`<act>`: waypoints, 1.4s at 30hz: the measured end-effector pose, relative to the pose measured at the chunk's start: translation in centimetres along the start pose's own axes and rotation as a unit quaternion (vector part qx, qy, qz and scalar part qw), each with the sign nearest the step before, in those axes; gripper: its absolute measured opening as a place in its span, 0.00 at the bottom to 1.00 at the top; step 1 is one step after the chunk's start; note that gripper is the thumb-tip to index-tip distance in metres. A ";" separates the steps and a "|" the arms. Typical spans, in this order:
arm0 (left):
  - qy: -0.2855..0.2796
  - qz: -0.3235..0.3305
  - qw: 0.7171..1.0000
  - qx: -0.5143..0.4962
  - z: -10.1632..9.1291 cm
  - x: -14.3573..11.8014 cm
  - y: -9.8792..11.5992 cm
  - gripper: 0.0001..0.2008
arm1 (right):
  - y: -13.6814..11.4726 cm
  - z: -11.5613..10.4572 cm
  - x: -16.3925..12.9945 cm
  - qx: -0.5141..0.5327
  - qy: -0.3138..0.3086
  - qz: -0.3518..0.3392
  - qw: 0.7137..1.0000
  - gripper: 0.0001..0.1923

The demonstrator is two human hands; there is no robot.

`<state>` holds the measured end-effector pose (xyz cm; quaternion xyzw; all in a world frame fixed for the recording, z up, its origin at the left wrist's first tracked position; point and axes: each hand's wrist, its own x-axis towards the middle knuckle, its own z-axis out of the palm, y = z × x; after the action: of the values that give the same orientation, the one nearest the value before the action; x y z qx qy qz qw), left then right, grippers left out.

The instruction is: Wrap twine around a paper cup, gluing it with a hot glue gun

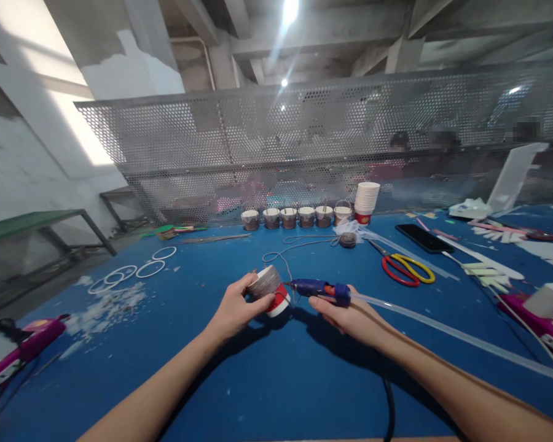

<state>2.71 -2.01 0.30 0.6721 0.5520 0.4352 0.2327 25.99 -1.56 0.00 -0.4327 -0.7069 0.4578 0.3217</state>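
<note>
My left hand (239,307) grips a paper cup (280,302) tilted on its side above the table. Grey cord covers one part of the cup, while red and white paper shows on the rest. My right hand (350,316) is closed around a blue hot glue gun (317,290), its nozzle close to the cup's side; whether it touches I cannot tell. A long clear glue stick (424,325) runs out of the gun's back to the right. Loose grey cord (283,250) trails from the cup to a ball of cord (348,239) farther back.
Several cord-wrapped cups (289,219) line the back, beside stacked paper cups (367,199). Scissors (408,270) and a black phone (424,237) lie right. White rings (151,268) and scraps (113,310) lie left. Pink power strips (25,350) sit at both sides. A perforated metal screen (267,147) stands behind.
</note>
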 end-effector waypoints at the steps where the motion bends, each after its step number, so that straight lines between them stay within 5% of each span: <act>1: 0.002 -0.002 1.000 -0.004 0.0 0.0 0.1 0.10 | 0.0 0.0 0.1 0.004 0.006 0.002 1.000 0.22; 6: -0.008 -0.045 0.999 -0.017 0.6 -0.2 0.9 0.11 | 0.3 0.7 0.4 0.028 0.088 -0.069 0.993 0.12; 11: -0.028 -0.069 0.996 -0.040 1.5 -0.8 2.0 0.12 | 1.1 2.5 0.7 0.049 0.081 -0.141 0.985 0.10; 24: -0.080 -0.088 0.992 -0.048 2.0 -1.2 2.8 0.12 | 1.5 3.2 1.0 0.065 0.149 -0.144 0.976 0.06; 42: -0.111 0.005 0.991 -0.079 1.1 -1.2 1.5 0.11 | 1.0 3.0 1.0 0.112 0.117 -0.108 0.981 0.04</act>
<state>4.42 -3.39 0.47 0.6987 0.4829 0.4017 0.3425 23.36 -1.51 -2.03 -0.3657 -0.6513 0.4431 0.4956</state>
